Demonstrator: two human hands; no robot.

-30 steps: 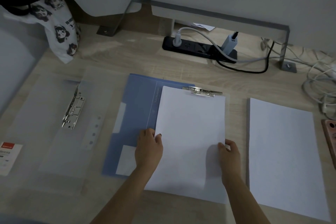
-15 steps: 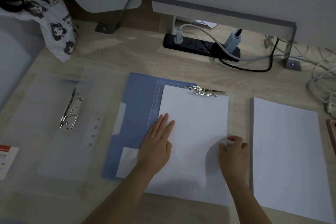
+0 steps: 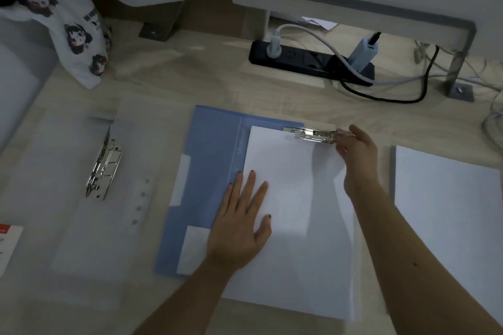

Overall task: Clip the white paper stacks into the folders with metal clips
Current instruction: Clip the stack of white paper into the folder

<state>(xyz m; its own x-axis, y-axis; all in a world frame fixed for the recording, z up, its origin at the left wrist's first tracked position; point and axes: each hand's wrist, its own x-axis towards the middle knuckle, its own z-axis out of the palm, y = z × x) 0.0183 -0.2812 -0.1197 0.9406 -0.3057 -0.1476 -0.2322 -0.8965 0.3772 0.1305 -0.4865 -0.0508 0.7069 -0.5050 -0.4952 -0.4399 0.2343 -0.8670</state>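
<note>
Here, the metal clip lies 9-to-3 along the 12 o'clock edge of the paper stack. The right hand is nearer, at its 3 o'clock end, grip unclear; the left hand presses flat.

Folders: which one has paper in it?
The blue folder in the middle: a white paper stack lies on it under the left hand. The clear folder on the left shows only its bare metal clip.
</note>
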